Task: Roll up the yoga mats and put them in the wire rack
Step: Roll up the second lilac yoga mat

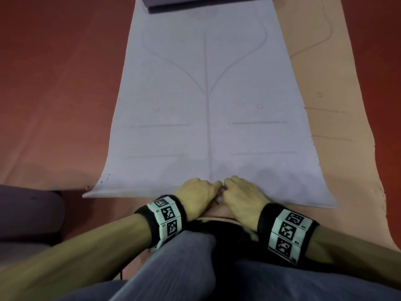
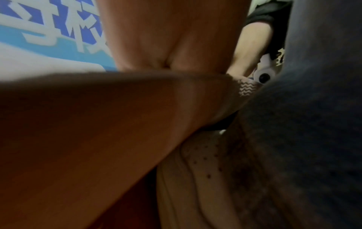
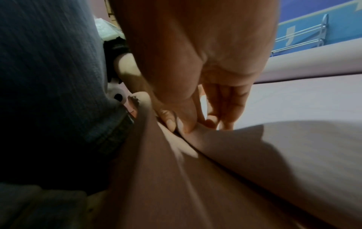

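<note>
fingers (image 3: 225, 99) curl smooth lavender mat (image 1: 208, 118) edge

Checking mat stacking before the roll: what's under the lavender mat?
A peach mat lies under the lavender mat, showing along its right side and near edge. Both hands, left and right, are at that near edge. How far the peach mat extends underneath is covered.

Bare lavender mat (image 1: 208, 105) ahead; knees (image 1: 184, 253) behind
</note>
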### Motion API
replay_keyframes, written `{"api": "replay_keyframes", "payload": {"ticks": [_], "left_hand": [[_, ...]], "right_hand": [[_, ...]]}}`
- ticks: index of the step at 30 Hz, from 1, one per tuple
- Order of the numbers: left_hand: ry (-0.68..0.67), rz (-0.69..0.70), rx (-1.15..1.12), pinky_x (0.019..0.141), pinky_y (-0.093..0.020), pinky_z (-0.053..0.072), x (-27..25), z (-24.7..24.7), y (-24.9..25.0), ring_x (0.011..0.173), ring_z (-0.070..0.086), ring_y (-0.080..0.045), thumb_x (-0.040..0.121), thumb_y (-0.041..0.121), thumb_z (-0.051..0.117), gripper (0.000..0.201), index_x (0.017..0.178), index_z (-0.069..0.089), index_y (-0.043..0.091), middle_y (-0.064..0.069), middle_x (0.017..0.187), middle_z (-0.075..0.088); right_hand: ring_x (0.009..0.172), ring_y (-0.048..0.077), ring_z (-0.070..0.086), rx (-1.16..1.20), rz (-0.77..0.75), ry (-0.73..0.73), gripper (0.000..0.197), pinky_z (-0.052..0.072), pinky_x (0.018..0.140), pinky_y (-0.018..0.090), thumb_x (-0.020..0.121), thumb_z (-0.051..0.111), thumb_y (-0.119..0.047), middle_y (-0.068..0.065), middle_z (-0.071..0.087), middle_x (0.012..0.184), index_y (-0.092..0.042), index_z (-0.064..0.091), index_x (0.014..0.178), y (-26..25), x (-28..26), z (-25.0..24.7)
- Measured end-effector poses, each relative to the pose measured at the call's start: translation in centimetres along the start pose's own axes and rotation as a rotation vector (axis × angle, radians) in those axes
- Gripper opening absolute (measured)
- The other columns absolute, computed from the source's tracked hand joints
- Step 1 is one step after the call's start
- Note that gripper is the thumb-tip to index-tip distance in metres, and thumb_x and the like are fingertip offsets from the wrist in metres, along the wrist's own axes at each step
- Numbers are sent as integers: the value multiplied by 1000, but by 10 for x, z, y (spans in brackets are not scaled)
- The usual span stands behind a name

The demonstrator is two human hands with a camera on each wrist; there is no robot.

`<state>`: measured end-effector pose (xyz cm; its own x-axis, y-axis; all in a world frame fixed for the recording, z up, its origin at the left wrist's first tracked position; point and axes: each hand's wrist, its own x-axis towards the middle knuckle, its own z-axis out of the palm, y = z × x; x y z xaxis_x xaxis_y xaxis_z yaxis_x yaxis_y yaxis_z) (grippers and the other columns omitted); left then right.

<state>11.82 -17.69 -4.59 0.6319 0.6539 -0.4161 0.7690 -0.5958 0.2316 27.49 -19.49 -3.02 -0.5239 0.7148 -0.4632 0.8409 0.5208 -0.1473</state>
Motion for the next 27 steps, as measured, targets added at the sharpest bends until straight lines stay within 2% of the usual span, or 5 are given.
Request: {"api": "replay_keyframes", "payload": {"ticks": [4, 8, 19, 24, 27], "left_hand": [[96, 84, -18, 87, -41, 46, 0, 5, -3, 107, 56, -30, 96, 21, 54, 25, 116, 64, 10, -9, 124, 59], [169, 88, 165, 73, -36, 41, 1, 11, -6, 77, 59, -23, 82, 23, 67, 2, 83, 68, 21, -2, 89, 62], [5, -45, 214, 92, -45, 55, -9, 31, 13, 103, 68, -39, 87, 27, 40, 50, 112, 71, -4, -25, 111, 71], [25, -34, 133, 118, -51, 22, -10, 40, 0, 142, 36, -43, 91, 45, 24, 78, 140, 45, -13, -34, 149, 38], [-84, -45, 69, 118, -38, -19, -3, 33, -6, 152, -14, -35, 86, 61, -2, 95, 155, -3, -5, -25, 161, -14]], "right_hand": [[106, 32, 58, 131, 16, -64, 20, 47, 88, 38, 97, 50, -13, 12, 61, 113, -8, 63, 110, 5, 9, -6], [97, 35, 62, 289, 109, -165, 11, 51, 81, 39, 94, 58, -26, 12, 62, 107, -16, 57, 99, 16, 19, -20], [73, 24, 56, 210, 113, -301, 30, 46, 63, 26, 86, 70, -15, -1, 51, 68, -18, 52, 62, 22, 57, -43], [99, 29, 61, 178, 169, -179, 25, 48, 81, 35, 88, 73, -27, 9, 61, 107, -10, 62, 103, 21, 43, -51], [111, 29, 56, 87, 139, -143, 22, 43, 86, 35, 100, 51, -23, 11, 59, 119, -8, 59, 115, 16, 22, -50]]}}
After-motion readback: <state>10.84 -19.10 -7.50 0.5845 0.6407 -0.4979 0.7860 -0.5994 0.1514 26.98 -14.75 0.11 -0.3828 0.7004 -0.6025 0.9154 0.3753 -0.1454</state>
